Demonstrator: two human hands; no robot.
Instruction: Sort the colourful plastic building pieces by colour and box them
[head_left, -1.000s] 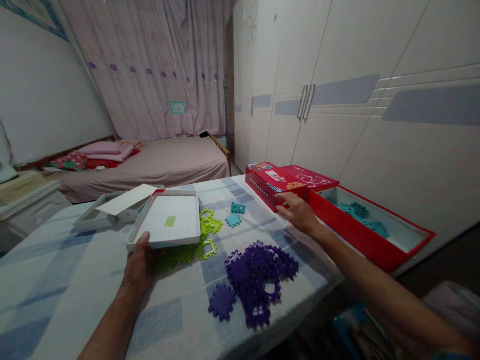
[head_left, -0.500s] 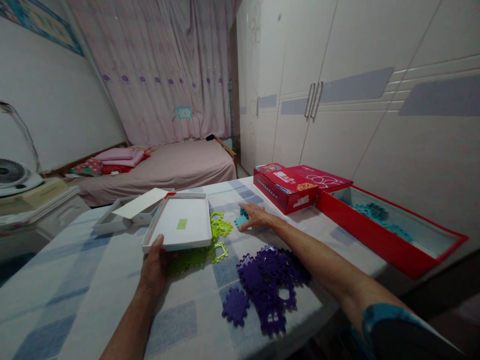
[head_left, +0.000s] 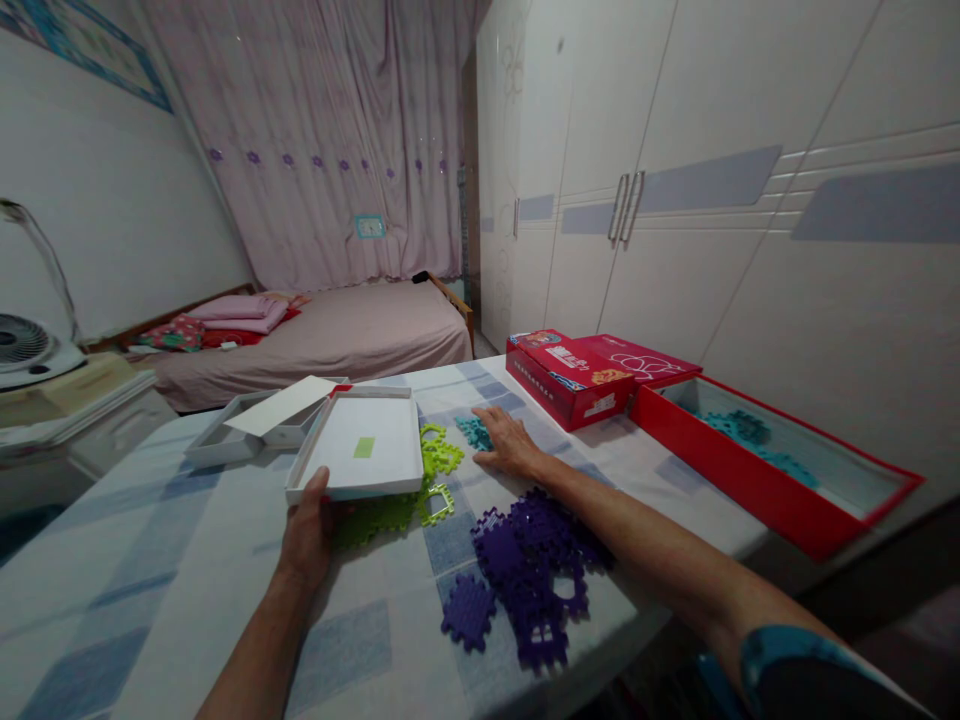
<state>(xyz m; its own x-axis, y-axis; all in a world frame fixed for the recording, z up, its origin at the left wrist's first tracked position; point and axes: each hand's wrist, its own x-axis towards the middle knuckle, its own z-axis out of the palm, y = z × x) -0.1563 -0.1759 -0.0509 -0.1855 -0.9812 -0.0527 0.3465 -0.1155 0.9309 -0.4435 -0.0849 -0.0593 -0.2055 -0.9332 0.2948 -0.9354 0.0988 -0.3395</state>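
Observation:
My left hand [head_left: 307, 535] grips the near edge of a shallow white box [head_left: 360, 455] that rests partly on lime green puzzle pieces [head_left: 431, 470]. My right hand [head_left: 510, 443] lies palm down with fingers spread over teal puzzle pieces [head_left: 474, 431] on the table. A heap of purple puzzle pieces [head_left: 525, 565] sits by my right forearm.
A red box lid [head_left: 574, 375] and an open red box [head_left: 780, 465] with teal pieces inside stand at the right. Another white box [head_left: 247, 420] with a loose card is behind. The checked tablecloth [head_left: 150, 560] covers the table; a bed, fan and wardrobe stand beyond.
My right hand left the red lid, swept left and came down flat on the teal pieces. My left hand kept its grip on the white box.

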